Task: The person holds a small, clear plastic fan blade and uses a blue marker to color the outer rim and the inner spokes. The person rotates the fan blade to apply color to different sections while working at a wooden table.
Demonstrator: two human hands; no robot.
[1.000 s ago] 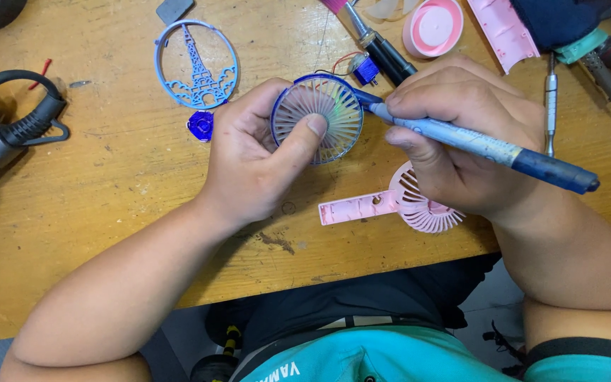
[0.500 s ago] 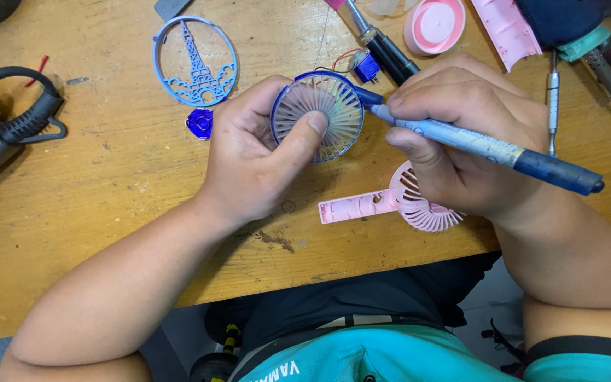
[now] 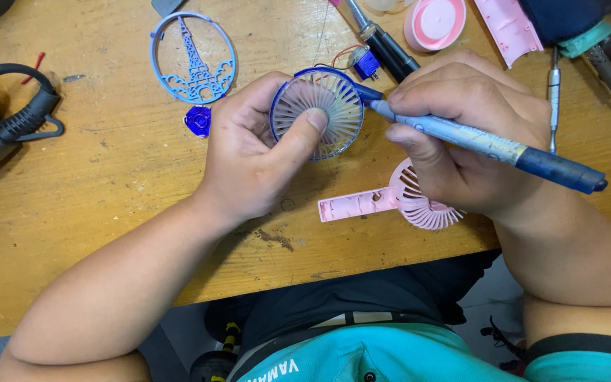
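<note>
We grip the round blue fan grille [image 3: 317, 113] in our left hand [image 3: 249, 159], the thumb pressed flat across its ribbed face and the other fingers curled behind its rim. Our right hand [image 3: 461, 134] is closed around a blue pen-shaped tool [image 3: 489, 145], held like a pencil. Its long axis runs from beyond our right knuckles down to the tip, which meets the grille's rim on the side facing the right fingers, just off the left thumb's end. So the grille lies directly ahead of the tool tip, touching it. Under the right palm rests a pink fan part [image 3: 390, 201]; beyond the left fingers lies a blue tower ornament [image 3: 194, 58].
</note>
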